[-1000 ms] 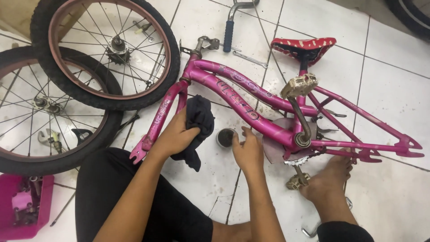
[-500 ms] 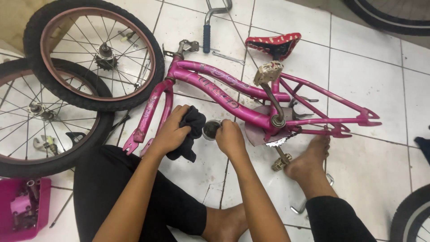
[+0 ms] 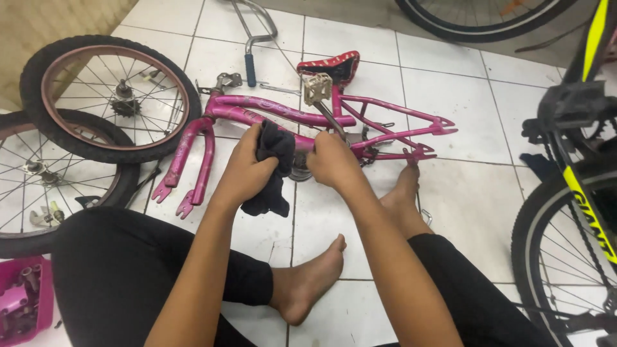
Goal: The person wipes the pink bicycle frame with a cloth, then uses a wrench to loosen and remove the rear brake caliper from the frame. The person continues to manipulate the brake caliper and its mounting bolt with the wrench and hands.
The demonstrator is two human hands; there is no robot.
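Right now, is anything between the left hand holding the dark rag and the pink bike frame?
Nothing visible. The left hand grips the dark rag right beside the pink bike frame, with only the rag between. The right hand rests close to the frame's crank area.

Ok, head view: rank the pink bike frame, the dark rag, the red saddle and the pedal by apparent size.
1. pink bike frame
2. dark rag, in the left hand
3. red saddle
4. pedal

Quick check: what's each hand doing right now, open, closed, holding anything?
Left hand: closed, grip on the dark crumpled cloth rag.
Right hand: closed by the pink bicycle frame; what it grips cannot be told.
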